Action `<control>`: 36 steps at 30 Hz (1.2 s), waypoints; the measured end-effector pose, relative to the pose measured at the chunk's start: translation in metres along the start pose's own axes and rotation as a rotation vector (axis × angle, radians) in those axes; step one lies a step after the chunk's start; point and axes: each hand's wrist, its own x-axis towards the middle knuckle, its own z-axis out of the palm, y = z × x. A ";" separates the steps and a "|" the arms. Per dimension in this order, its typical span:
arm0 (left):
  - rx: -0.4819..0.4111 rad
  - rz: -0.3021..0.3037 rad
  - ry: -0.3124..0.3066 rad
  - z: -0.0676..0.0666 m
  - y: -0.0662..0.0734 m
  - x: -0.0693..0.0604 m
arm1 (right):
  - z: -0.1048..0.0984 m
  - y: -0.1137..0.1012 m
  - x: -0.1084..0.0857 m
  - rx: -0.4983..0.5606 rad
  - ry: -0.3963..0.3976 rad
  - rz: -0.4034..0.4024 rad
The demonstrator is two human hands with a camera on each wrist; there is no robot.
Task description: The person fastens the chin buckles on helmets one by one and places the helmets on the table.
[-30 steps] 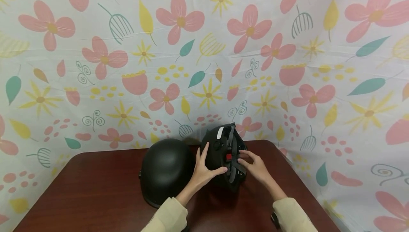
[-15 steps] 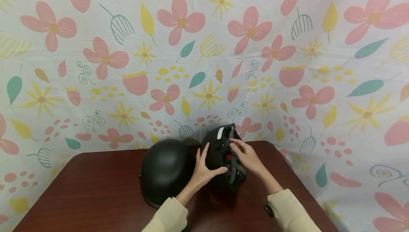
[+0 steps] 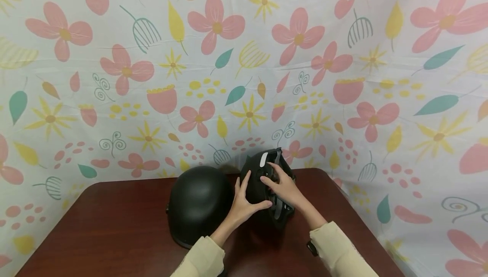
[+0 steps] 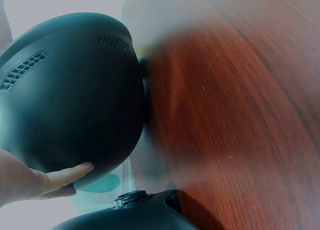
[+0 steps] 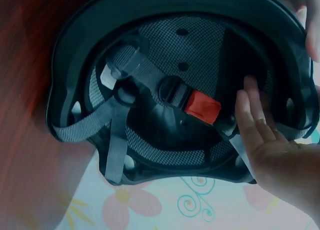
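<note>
A black helmet (image 3: 254,186) with a white patch stands tipped on the table, its opening turned to the right. My left hand (image 3: 242,205) holds its shell, fingers spread on the outside and thumb at the rim; one finger lies along the shell in the left wrist view. My right hand (image 3: 284,187) grips the rim, thumb outside. In the right wrist view its fingers (image 5: 250,110) reach inside the helmet, beside the grey chin strap (image 5: 150,77) with a red buckle (image 5: 202,107). The right thumb is hidden there.
A second, smooth black helmet (image 3: 200,205) rests dome up just left of my left hand. Both stand on a dark red-brown wooden table (image 3: 114,222). A flower-patterned cloth (image 3: 244,78) hangs behind and to the right.
My right hand has moved left and up, from the straps at the helmet's opening to the rim near the white patch. The left hand and both helmets stay in place.
</note>
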 end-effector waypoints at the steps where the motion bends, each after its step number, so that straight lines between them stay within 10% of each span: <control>1: -0.002 0.000 0.002 0.000 0.000 0.000 | 0.001 0.000 0.000 0.018 -0.001 -0.002; 19: 0.040 0.022 0.004 -0.008 0.002 -0.001 | 0.008 -0.015 -0.002 0.227 0.000 0.028; 36: 0.371 0.177 -0.010 -0.038 0.034 0.006 | 0.011 -0.017 -0.006 0.509 0.089 0.090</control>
